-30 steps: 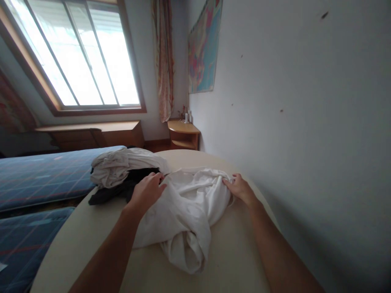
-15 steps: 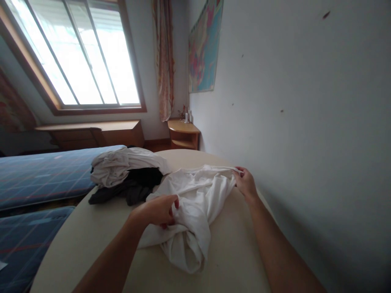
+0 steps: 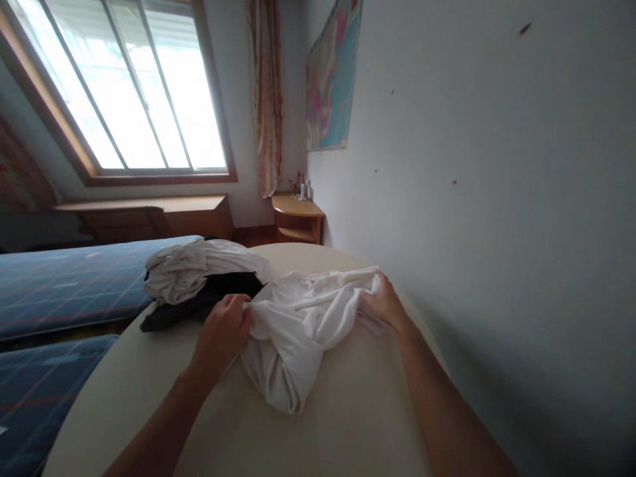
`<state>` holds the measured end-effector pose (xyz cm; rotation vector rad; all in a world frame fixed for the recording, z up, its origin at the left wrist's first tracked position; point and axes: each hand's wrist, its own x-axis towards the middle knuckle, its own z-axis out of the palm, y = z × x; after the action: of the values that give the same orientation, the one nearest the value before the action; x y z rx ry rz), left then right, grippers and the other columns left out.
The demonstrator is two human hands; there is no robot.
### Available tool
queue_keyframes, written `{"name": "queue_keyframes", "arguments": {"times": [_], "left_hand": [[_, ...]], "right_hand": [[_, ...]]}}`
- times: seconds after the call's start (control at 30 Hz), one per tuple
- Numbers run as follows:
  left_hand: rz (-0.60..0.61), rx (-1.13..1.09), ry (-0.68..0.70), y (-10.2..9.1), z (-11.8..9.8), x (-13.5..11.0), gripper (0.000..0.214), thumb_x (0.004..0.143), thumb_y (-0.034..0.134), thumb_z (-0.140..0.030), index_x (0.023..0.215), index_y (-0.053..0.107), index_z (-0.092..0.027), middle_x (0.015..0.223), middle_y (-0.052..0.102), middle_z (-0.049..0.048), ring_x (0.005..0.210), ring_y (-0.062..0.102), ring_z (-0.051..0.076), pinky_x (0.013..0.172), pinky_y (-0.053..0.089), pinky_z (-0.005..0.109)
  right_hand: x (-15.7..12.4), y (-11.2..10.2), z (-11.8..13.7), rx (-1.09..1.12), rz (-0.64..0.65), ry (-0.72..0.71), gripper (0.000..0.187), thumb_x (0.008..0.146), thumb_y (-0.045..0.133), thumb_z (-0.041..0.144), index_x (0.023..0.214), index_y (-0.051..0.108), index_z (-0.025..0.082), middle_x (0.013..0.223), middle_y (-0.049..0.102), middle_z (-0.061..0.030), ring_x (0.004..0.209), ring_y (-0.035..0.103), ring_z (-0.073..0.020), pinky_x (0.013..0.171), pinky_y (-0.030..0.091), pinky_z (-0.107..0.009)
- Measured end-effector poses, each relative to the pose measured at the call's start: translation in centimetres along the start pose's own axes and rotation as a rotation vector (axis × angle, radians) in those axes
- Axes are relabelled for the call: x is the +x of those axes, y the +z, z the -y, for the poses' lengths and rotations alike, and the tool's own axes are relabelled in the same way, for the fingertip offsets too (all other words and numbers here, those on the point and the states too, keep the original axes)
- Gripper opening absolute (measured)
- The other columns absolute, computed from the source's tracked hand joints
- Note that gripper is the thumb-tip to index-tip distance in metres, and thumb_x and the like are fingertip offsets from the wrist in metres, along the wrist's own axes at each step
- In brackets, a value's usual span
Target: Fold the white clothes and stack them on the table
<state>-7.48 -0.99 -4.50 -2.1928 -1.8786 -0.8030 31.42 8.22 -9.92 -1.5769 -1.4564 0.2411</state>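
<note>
We watched as two bare hands worked a white garment [image 3: 303, 324] at the middle of a pale, rounded surface [image 3: 358, 417]. The left hand [image 3: 223, 331] had its grip closed on the cloth's left edge, fingers curled in, while the right hand [image 3: 386, 301] pinched the upper right corner in a narrow grip, a loose flap hanging just below it. Between them we saw the fabric spread in deep creases, its lower end bunched to a blunt point toward the wearer of the camera.

Just beyond the left hand, on the same surface, we noted dark cloth [image 3: 171, 315] lying beneath a crumpled light-gray cloth [image 3: 173, 273] (what kind of clothes these were, we could not tell). To the left lay a blue plaid mattress [image 3: 69, 288]; beyond, a bright window [image 3: 149, 93] and a patterned curtain [image 3: 269, 106] closed our view.
</note>
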Motion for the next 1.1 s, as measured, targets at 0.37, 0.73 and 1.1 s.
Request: {"name": "queue_keyframes", "arguments": {"times": [0.37, 0.73, 1.1], "left_hand": [[0.064, -0.248, 0.432, 1.7, -0.8, -2.0, 0.026, 0.099, 0.044, -0.026, 0.102, 0.070, -0.023, 0.104, 0.071, 0.0067, 0.106, 0.060, 0.021, 0.097, 0.048, 0.033], [-0.032, -0.314, -0.448, -0.3, 5.6, -0.4, 0.039, 0.080, 0.052, -0.041, 0.104, 0.072, -0.019, 0.085, 0.073, 0.0055, 0.076, 0.068, 0.022, 0.073, 0.051, 0.030], [-0.104, -0.887, -0.408, -0.9, 0.7, -1.1, 0.069, 0.072, 0.067, -0.058, 0.125, 0.052, -0.015, 0.064, 0.067, -0.0008, 0.053, 0.061, 0.017, 0.051, 0.047, 0.024]], "right_hand": [[-0.3, -0.8, -0.3, -0.203, 0.159, 0.068, 0.028, 0.073, 0.068, 0.040, 0.095, 0.070, 0.022, 0.090, 0.073, -0.0083, 0.084, 0.069, -0.0273, 0.078, 0.052, -0.037], [0.1, 0.3, 0.6, 0.108, -0.174, -0.089, 0.061, 0.075, 0.062, 0.037, 0.132, 0.049, 0.016, 0.148, 0.041, -0.0188, 0.131, 0.046, -0.0279, 0.102, 0.046, -0.043], [-3.1, -2.7, 8.8, 0.058, 0.845, -0.247, 0.044, 0.074, 0.073, 0.058, 0.092, 0.074, 0.018, 0.080, 0.068, -0.0031, 0.072, 0.059, -0.0164, 0.064, 0.044, -0.025]]}}
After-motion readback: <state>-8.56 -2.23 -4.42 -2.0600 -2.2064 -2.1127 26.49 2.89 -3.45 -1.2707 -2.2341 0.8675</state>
